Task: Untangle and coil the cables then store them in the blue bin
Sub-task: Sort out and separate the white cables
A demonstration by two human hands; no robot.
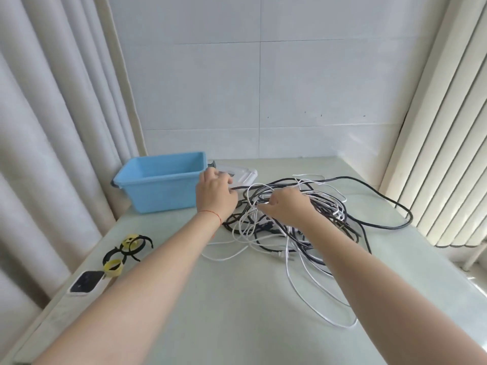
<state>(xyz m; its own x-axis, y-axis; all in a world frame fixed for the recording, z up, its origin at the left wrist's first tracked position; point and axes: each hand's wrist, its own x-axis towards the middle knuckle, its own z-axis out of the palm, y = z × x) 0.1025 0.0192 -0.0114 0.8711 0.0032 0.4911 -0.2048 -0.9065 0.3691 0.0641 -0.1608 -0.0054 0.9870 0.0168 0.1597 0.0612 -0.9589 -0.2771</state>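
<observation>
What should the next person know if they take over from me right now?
Left hand: at the near edge of the cable tangle, beside the blue bin; its fingertips are hidden, so its grip cannot be told.
Right hand: fingers curled, pinching a white cable in the middle of the tangle.
Black and white cables lie knotted together on the table. The cable ties lie at the table's left edge, unused.
Done: nothing coiled; no cable shows in the bin.
Left: separate each cable, coil it, store it in the bin.
</observation>
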